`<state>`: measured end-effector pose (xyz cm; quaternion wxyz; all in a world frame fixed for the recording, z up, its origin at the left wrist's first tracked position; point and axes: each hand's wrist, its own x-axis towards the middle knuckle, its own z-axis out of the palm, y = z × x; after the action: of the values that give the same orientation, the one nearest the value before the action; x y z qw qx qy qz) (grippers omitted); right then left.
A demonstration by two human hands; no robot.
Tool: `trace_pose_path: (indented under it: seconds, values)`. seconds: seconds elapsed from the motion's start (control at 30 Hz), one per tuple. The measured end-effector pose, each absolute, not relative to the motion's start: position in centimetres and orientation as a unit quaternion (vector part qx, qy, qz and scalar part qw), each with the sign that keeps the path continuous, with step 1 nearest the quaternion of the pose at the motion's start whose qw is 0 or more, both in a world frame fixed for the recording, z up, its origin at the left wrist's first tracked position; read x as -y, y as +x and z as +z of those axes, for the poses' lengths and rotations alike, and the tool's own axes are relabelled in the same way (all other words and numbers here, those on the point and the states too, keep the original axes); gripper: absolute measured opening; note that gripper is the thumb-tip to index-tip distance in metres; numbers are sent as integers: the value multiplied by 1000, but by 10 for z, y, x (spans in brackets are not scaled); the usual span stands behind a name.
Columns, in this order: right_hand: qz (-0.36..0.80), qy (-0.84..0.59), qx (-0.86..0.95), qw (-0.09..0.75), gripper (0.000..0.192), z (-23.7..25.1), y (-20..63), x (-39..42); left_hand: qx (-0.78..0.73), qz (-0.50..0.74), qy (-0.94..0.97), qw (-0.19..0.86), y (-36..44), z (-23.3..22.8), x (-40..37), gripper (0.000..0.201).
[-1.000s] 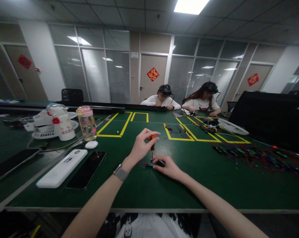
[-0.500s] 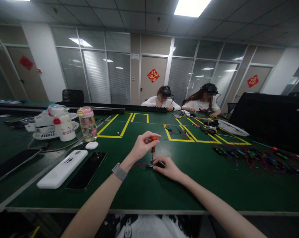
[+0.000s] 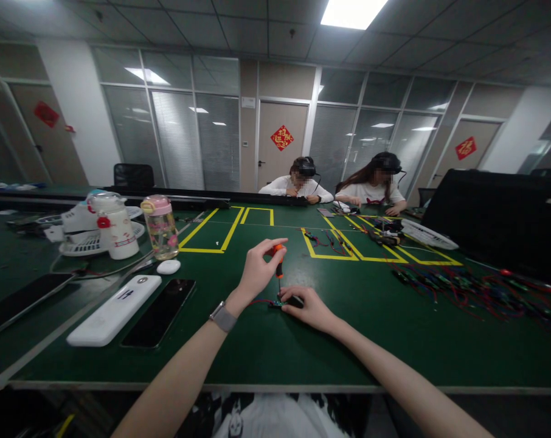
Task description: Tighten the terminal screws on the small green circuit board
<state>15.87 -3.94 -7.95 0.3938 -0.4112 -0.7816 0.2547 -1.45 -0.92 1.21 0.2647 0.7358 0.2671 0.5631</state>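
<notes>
An orange and black screwdriver [image 3: 279, 267] stands nearly upright, its handle top pinched in the fingers of my left hand [image 3: 259, 267]. Its shaft runs down to a small green circuit board [image 3: 275, 304] lying on the green table [image 3: 239, 359]. My right hand [image 3: 309, 307] rests on the table with its fingers closed on the board's right end. Something black shows under that hand, and I cannot make out what it is. Red wire [image 3: 258, 301] leads left from the board, passing close to my left wrist.
A white power bank [image 3: 115, 313], a black phone [image 3: 161, 313] and a pink-lidded bottle [image 3: 160, 231] stand or lie at left. A heap of wired boards [image 3: 471, 292] covers the right side. Yellow tape [image 3: 334, 257] marks boxes further back. Two people sit opposite.
My left hand has turned slightly about the screwdriver, and the handle's top now leans a little further left. My right hand and the board stay in place.
</notes>
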Motion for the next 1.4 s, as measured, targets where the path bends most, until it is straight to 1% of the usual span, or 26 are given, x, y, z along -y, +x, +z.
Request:
trace_pose_path:
  seconds: [0.1, 0.2, 0.33, 0.43, 0.5, 0.57, 0.7, 0.77, 0.83, 0.93, 1.07, 1.13, 1.2, 1.27, 1.33, 1.4]
  values:
    - [254, -411, 782, 394, 11, -80, 158, 39, -271, 571, 746, 209, -15, 13, 11, 15]
    - [251, -415, 783, 390, 10, -79, 158, 40, -268, 562, 755, 204, -15, 13, 11, 20]
    - [251, -416, 783, 388, 10, -77, 158, 40, -221, 546, 759, 276, -15, 12, 9, 30]
    - [251, -413, 784, 389, 10, -77, 158, 40, -198, 533, 745, 349, -15, 11, 8, 32]
    - [249, -411, 786, 388, 10, -77, 158, 40, -193, 528, 739, 372, -14, 11, 8, 30]
    - [248, -409, 787, 390, 9, -78, 158, 40, -200, 535, 741, 353, -14, 11, 8, 25]
    - [248, -407, 787, 392, 10, -79, 159, 39, -244, 567, 751, 234, -14, 11, 9, 10]
    - [247, -407, 788, 391, 10, -79, 159, 39, -260, 568, 756, 193, -15, 12, 11, 10]
    - [245, -408, 788, 391, 10, -79, 159, 39, -259, 556, 767, 187, -16, 13, 12, 19]
    - [244, -410, 788, 389, 10, -78, 158, 40, -230, 537, 774, 243, -16, 12, 12, 32]
    - [246, -411, 788, 387, 10, -76, 158, 41, -210, 539, 742, 339, -14, 9, 8, 33]
    - [249, -412, 787, 386, 10, -76, 158, 41, -214, 547, 732, 346, -14, 9, 7, 30]
    - [250, -412, 787, 386, 10, -76, 157, 41, -231, 559, 735, 307, -13, 10, 7, 23]
    - [250, -411, 786, 388, 9, -76, 157, 41, -261, 574, 741, 232, -14, 10, 8, 17]
    - [248, -412, 786, 389, 9, -76, 157, 41, -290, 577, 747, 161, -15, 11, 9, 17]
    - [246, -411, 787, 389, 9, -76, 157, 41, -307, 566, 755, 123, -16, 10, 10, 23]
